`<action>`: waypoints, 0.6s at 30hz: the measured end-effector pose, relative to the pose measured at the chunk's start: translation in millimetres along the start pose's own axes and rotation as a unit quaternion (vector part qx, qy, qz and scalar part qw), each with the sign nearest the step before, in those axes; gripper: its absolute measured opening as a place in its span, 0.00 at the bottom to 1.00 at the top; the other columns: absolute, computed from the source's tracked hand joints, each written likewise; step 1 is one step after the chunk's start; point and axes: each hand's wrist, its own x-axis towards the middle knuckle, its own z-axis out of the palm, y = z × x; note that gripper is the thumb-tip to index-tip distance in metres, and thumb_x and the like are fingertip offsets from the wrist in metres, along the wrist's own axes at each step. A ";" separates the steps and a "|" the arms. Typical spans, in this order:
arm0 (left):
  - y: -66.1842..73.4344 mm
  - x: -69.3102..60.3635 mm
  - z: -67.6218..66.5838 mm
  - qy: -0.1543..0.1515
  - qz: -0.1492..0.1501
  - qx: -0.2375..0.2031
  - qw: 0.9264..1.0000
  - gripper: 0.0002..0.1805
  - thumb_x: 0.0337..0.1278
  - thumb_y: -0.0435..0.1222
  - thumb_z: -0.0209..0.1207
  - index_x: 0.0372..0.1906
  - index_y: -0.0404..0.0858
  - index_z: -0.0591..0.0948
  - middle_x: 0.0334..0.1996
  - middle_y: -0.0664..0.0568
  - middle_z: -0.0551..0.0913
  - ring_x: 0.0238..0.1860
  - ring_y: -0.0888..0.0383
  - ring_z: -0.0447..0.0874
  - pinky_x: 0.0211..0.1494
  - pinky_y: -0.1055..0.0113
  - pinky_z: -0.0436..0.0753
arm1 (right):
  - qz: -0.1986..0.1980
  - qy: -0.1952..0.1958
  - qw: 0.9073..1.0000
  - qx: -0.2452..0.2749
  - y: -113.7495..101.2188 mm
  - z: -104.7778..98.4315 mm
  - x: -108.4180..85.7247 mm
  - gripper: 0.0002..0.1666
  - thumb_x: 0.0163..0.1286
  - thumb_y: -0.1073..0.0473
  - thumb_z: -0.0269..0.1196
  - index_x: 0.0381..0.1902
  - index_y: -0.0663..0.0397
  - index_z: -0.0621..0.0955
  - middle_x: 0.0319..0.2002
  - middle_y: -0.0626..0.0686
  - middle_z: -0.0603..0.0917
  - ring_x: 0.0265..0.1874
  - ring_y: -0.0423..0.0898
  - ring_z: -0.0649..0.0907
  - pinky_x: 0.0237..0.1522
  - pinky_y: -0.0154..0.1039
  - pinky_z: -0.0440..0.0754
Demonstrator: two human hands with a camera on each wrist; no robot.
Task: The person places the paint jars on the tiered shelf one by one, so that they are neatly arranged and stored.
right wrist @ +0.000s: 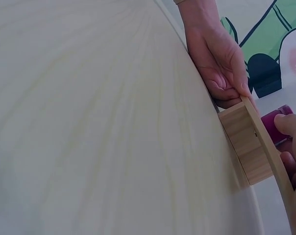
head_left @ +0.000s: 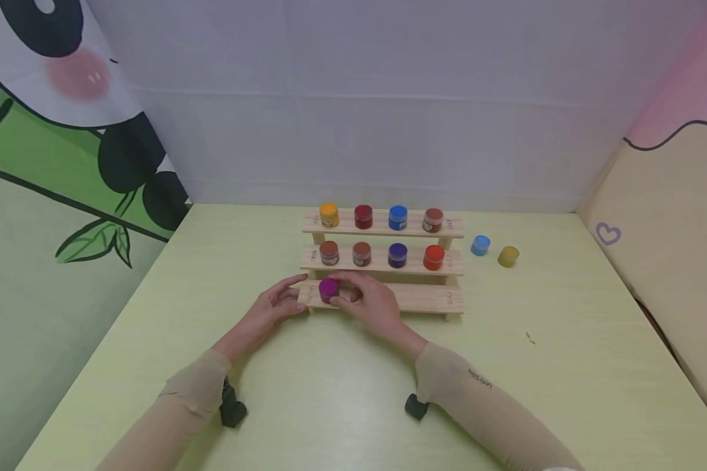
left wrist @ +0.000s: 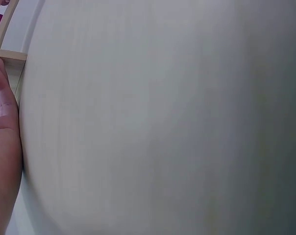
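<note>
My right hand [head_left: 372,302] pinches a small purple paint jar [head_left: 328,290] between thumb and fingers, at the left end of the lowest step of a wooden three-step rack [head_left: 424,298]. In the right wrist view the purple jar [right wrist: 271,125] stands against the top of the board. With thumb and index finger at the front and back edges, my left hand [head_left: 271,306] grips the left end of that same step. Only part of the left hand [left wrist: 3,142] shows in the left wrist view, under the board's edge.
On the top step stand yellow, dark red, blue and brown jars [head_left: 433,220]. The middle step bears two brown jars, a dark blue jar [head_left: 397,255] and a red jar [head_left: 433,257]. Right of the rack are a blue jar [head_left: 480,245] and a yellowish jar [head_left: 508,256] on the table [head_left: 565,392].
</note>
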 end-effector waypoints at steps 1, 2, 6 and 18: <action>0.1 0.1 0.0 0.001 0.001 0.001 1.000 0.35 0.68 0.37 0.59 0.76 0.47 0.60 0.53 0.51 0.78 0.51 0.64 0.82 0.56 0.73 0.79 | 0.000 0.000 1.000 0.001 -0.1 -0.2 0.0 0.26 0.64 0.44 0.68 0.60 0.30 0.79 0.33 0.41 0.82 0.29 0.36 0.76 0.30 0.30 0.71; 0.0 0.2 -0.1 0.001 0.001 0.001 1.000 0.35 0.68 0.37 0.59 0.76 0.47 0.60 0.53 0.51 0.78 0.51 0.64 0.82 0.56 0.73 0.79 | 0.000 -0.001 1.000 0.002 0.0 -0.2 0.1 0.26 0.64 0.44 0.68 0.60 0.30 0.79 0.32 0.40 0.82 0.29 0.36 0.76 0.30 0.30 0.71; -0.3 -0.2 -0.9 0.002 -0.002 0.001 1.000 0.35 0.68 0.37 0.59 0.76 0.47 0.60 0.53 0.51 0.78 0.51 0.65 0.82 0.56 0.74 0.79 | 0.000 -0.005 1.000 0.002 -0.6 -0.6 0.4 0.26 0.64 0.43 0.68 0.60 0.29 0.79 0.32 0.40 0.81 0.29 0.36 0.75 0.30 0.30 0.71; 1.8 -0.8 0.4 0.005 -0.007 0.007 1.000 0.36 0.68 0.37 0.59 0.76 0.47 0.60 0.53 0.52 0.78 0.51 0.66 0.81 0.56 0.75 0.79 | 0.002 -0.005 1.000 0.008 -3.7 -4.2 -0.5 0.24 0.64 0.45 0.68 0.59 0.31 0.80 0.33 0.40 0.82 0.29 0.36 0.76 0.30 0.29 0.71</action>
